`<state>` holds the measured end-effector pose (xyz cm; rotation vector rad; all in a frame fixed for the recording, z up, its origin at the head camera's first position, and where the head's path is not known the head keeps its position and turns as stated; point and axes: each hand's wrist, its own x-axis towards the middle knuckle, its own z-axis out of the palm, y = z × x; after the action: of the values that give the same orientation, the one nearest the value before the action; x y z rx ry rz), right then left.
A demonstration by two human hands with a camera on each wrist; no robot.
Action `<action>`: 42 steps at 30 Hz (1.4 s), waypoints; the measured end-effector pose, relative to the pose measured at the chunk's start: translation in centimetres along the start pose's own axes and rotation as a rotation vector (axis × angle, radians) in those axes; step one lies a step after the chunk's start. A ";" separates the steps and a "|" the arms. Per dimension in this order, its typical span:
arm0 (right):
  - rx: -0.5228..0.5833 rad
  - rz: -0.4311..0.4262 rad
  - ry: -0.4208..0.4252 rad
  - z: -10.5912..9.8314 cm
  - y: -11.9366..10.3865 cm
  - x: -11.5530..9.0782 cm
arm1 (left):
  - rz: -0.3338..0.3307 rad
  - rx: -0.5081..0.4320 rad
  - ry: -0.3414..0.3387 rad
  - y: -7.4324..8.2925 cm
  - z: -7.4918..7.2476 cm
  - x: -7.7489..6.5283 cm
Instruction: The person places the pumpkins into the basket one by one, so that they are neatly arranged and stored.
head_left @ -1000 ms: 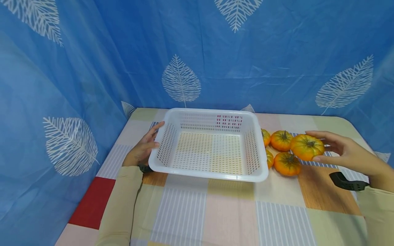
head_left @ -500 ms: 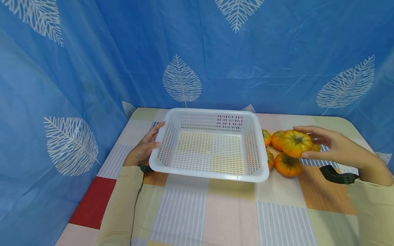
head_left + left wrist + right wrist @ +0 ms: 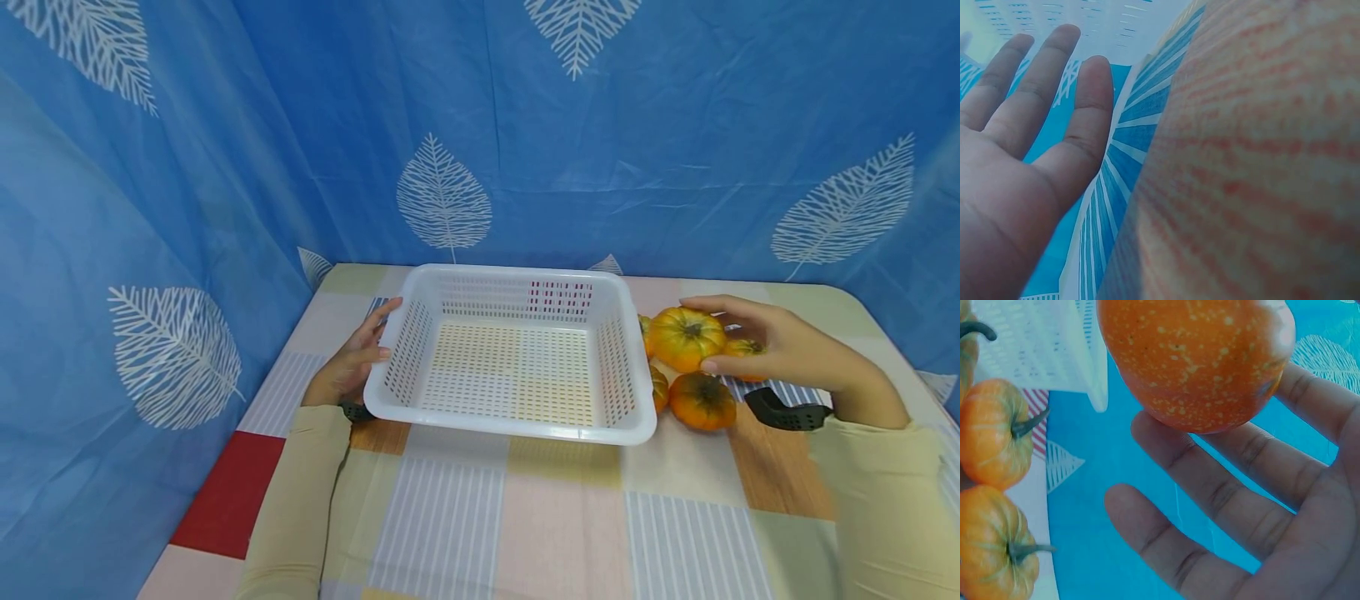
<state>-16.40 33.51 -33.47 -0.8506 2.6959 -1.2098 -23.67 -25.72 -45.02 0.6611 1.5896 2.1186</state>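
Observation:
My right hand (image 3: 780, 346) holds a small orange-yellow pumpkin (image 3: 684, 337) between thumb and fingers, over the other pumpkins right of the basket. In the right wrist view the held pumpkin (image 3: 1191, 369) shows its speckled orange side, with fingers spread below it. A white plastic basket (image 3: 510, 427) with slotted walls stands mid-table, and no pumpkin lies inside. At its left end, my left hand (image 3: 352, 362) rests with fingertips right at the wall. Those fingers (image 3: 1038, 87) look straight and spread in the left wrist view.
Several pumpkins lie right of the basket, among them a darker orange one (image 3: 702, 402) in front and another (image 3: 745, 360) partly behind the right hand. A patchwork cloth (image 3: 558, 533) covers the table. Blue leaf-print curtain (image 3: 675, 167) hangs along the back and left.
My right hand has carried the pumpkin leftward toward the basket, uncovering another pumpkin behind it. The left hand and the basket have stayed in place.

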 end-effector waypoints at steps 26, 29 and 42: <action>0.144 0.099 -0.118 1.2 -2.4 6.5 | 0.053 0.019 -0.026 -0.3 -0.3 0.1; 0.149 0.103 -0.132 1.5 -2.6 7.3 | 0.056 0.018 -0.029 -0.3 -0.3 0.1; 0.150 0.095 -0.177 3.4 -3.0 10.4 | 0.052 0.040 0.005 -0.2 0.0 0.0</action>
<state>-22.89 24.29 -32.05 -0.7608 2.4427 -1.2352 -23.70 -25.68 -45.17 0.7188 1.6376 2.1321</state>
